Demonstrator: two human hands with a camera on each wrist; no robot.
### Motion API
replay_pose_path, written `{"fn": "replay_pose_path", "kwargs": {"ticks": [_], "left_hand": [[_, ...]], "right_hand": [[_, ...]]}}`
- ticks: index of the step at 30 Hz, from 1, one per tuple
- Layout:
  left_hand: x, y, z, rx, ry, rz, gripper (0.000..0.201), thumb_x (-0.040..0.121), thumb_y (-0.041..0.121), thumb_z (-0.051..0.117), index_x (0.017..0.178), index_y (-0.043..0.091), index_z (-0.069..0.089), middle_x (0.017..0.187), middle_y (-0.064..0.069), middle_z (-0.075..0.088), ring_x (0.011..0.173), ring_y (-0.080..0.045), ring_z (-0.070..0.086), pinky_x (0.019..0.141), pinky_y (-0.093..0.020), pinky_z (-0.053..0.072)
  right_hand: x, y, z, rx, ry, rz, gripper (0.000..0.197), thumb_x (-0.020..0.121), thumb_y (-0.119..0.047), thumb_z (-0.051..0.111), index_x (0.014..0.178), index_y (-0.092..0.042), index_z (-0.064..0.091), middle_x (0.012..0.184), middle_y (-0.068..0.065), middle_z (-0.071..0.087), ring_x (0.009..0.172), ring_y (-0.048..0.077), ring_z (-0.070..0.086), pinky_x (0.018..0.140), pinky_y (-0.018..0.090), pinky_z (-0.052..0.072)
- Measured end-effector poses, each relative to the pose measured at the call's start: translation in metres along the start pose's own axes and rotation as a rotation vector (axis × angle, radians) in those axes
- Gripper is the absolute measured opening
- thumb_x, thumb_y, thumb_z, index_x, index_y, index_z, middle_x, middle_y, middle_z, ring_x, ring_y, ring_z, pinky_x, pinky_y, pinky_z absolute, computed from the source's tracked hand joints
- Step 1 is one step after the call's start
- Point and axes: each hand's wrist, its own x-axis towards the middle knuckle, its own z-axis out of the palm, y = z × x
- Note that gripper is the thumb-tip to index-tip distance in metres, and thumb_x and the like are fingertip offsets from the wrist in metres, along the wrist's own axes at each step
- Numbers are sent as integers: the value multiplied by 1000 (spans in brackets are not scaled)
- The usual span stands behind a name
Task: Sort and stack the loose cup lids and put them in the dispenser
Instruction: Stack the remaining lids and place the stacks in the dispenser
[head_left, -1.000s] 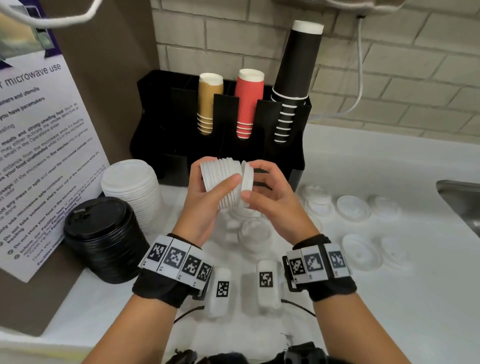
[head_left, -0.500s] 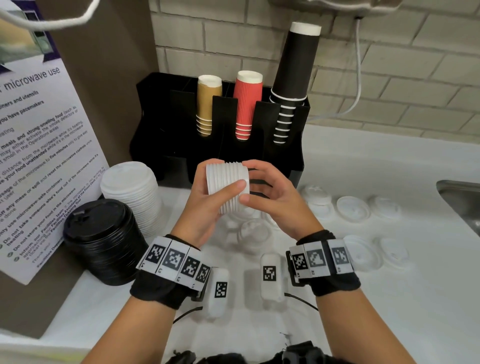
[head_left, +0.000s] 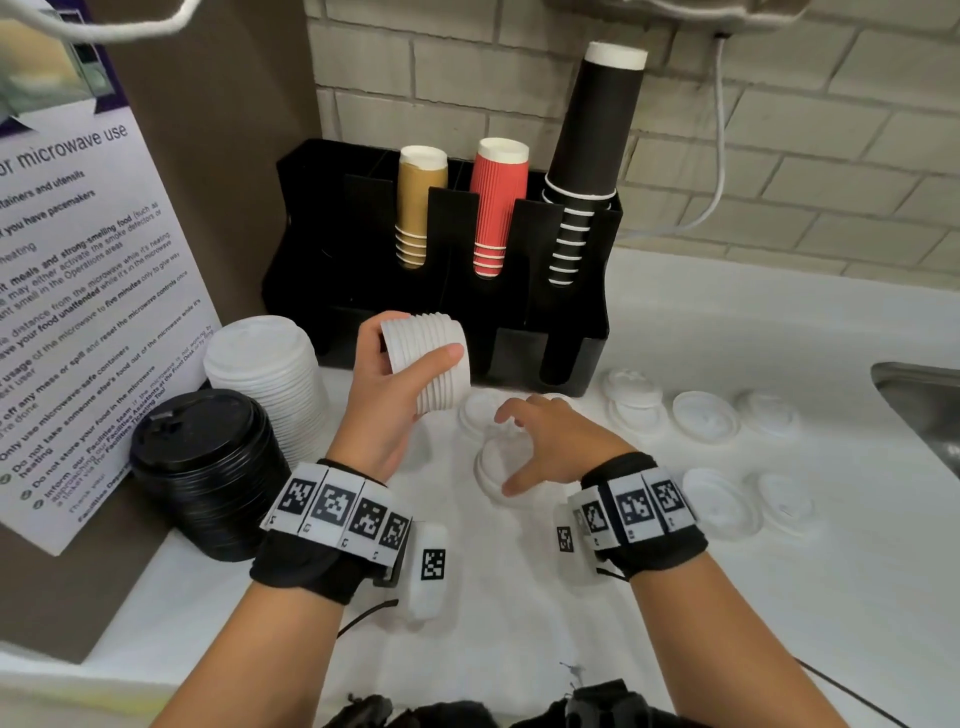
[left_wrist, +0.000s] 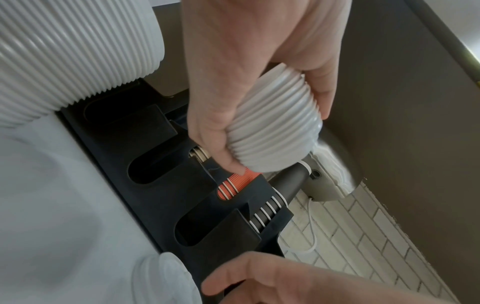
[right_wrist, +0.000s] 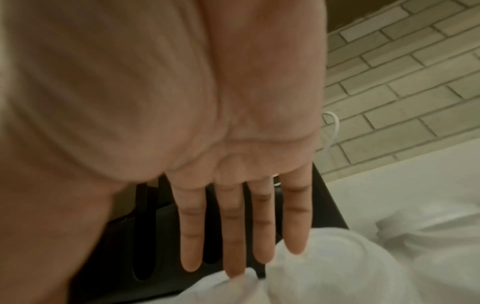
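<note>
White counter (head_left: 675, 597) by the brick wall, black dispenser (head_left: 363, 291) at the back. My left hand (head_left: 387, 410) is wrapped round a small stack of white lids (head_left: 426, 364) held up in front of it. Mid-collecting, I'd say: my right hand (head_left: 550, 447), fingers spread and empty, hovers over a loose lid (head_left: 491, 462), which needs pinching by the rim next.

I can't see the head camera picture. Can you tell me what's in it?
A left hand grips a stack of white lids before a black cup dispenser. The open right hand reaches down toward loose white lids on the counter.
</note>
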Motion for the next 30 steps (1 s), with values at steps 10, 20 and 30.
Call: {"fn": "replay_pose_path", "kwargs": {"ticks": [10,20,30], "left_hand": [[-3,-5,-1,-17,-1,-43,59,60,29,76,112,33,47,116,4,52,108,-16,55,65,-22,53],[-7,-4,7,-61,-37,-78,63,60,29,76,116,28,48,113,3,57,106,-16,58,65,-26,54],[-11,0,6,-3,-146,-89,62,63,25,85,114,28,50,110,2,58,103,-16,60,67,-26,54]], "right_hand": [[8,12,1,83,3,20,83,65,-30,85,133,-29,39,125,0,45,114,19,45,94,34,45],[-21,-16,-10,985,332,-280,54,73,-22,68,122,-36,51,114,7,60,98,18,65,80,27,54],[-27,-26,-14,951,356,-355,57,82,-5,72,131,-23,50,122,10,59,110,24,60,97,46,50]]}}
